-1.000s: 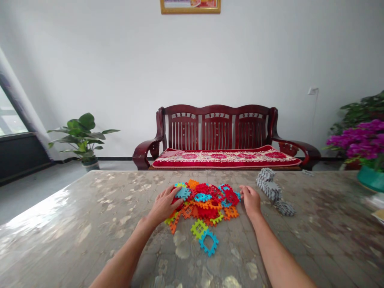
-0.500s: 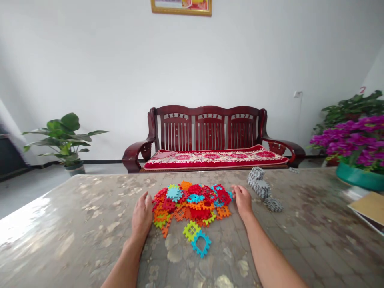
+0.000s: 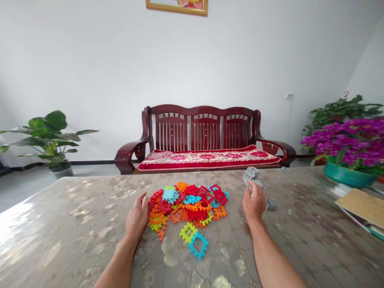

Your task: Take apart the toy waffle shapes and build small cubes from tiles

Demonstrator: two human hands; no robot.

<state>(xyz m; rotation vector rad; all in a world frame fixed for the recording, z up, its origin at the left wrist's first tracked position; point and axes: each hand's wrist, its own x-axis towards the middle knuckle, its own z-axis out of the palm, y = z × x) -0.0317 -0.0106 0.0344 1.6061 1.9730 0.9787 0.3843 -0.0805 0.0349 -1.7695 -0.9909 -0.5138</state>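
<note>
A heap of toothed, notched plastic building pieces point(image 3: 196, 214) in red, orange, blue and lime lies on the table. At its left edge rests my left hand point(image 3: 137, 214), open, fingers stretched out, holding nothing. A lime square piece point(image 3: 188, 232) and a blue ring-like piece point(image 3: 198, 245) lie just in front of the heap, touching. My right hand point(image 3: 254, 201) is at the grey toothed pieces point(image 3: 251, 174), stacked right of the heap, and hides part of them. Its thumb and index finger are apart; whether they touch the stack I cannot tell.
More grey pieces point(image 3: 271, 204) lie right of my right hand. Farther right stand purple flowers in a green pot point(image 3: 348, 175) and a brown folder or book point(image 3: 361, 206). Beyond the table point(image 3: 75, 224) is a wooden bench point(image 3: 207, 130), with a potted plant point(image 3: 57, 140) at the left.
My right hand has moved right, from the heap's right edge to the grey stack. My left hand stays beside the heap. The view has turned slightly right.
</note>
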